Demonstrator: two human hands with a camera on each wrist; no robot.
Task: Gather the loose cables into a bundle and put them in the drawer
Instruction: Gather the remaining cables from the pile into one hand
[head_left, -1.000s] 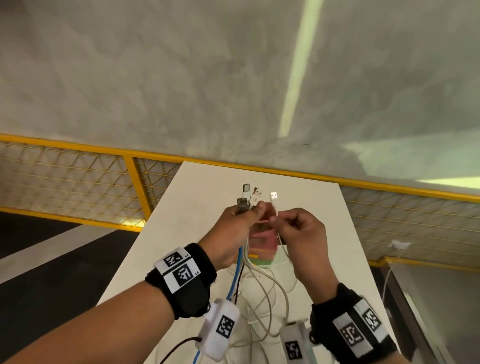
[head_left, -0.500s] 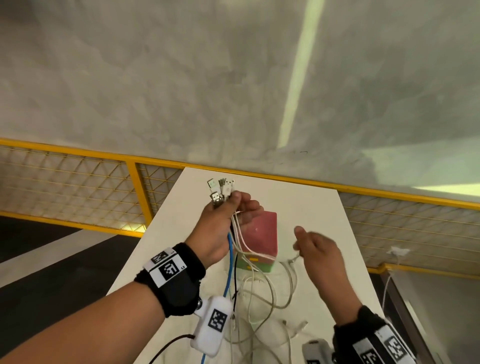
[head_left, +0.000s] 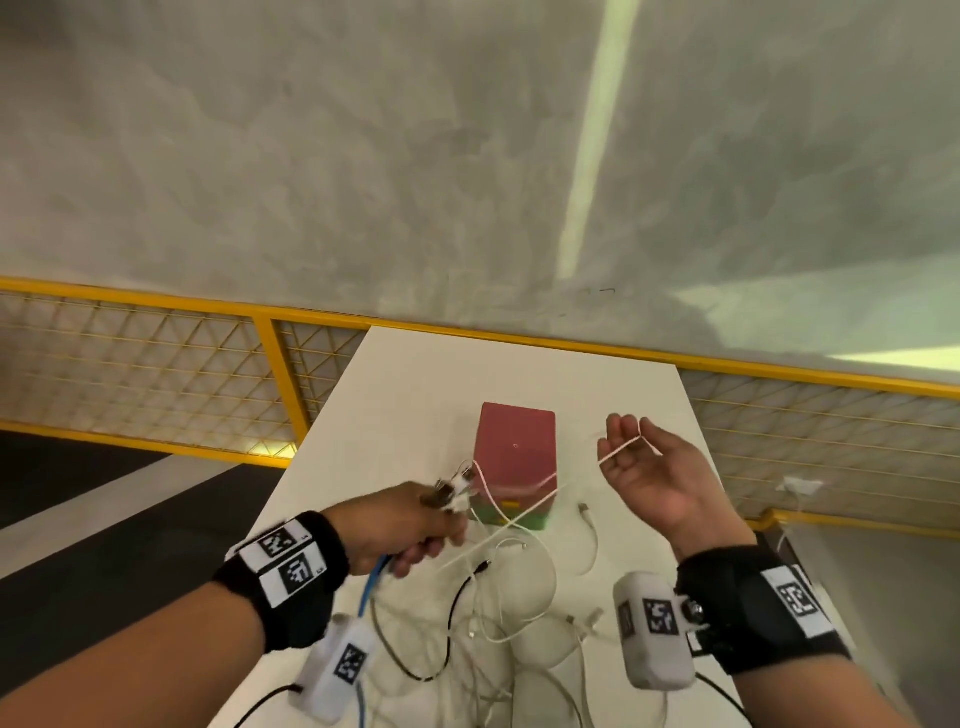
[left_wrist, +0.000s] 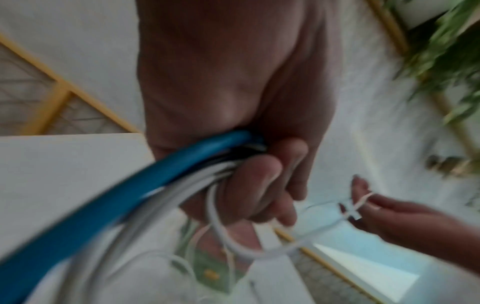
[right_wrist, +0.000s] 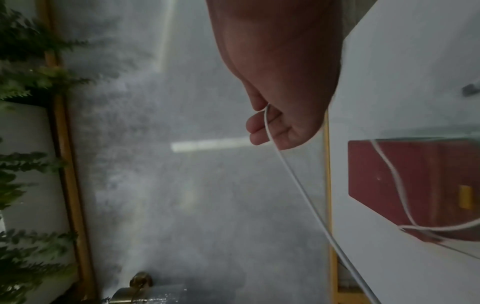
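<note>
My left hand (head_left: 400, 525) clenches the cables (left_wrist: 145, 185) by their plug ends, keeping them together above the table (head_left: 405, 395). My right hand (head_left: 654, 478), fingers relaxed, hooks one white cable (head_left: 618, 453) rightward to draw slack. The drawer unit (head_left: 514, 457) stands just beyond.

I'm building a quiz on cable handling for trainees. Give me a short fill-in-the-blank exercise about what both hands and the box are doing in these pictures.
1. The left hand grips a bundle of cables whose thickest cable is coloured ____.
2. A thin white cable lies across the palm of the ____ hand.
3. The small drawer box standing on the table has a top coloured ____.

Missing words: blue; right; red
</note>
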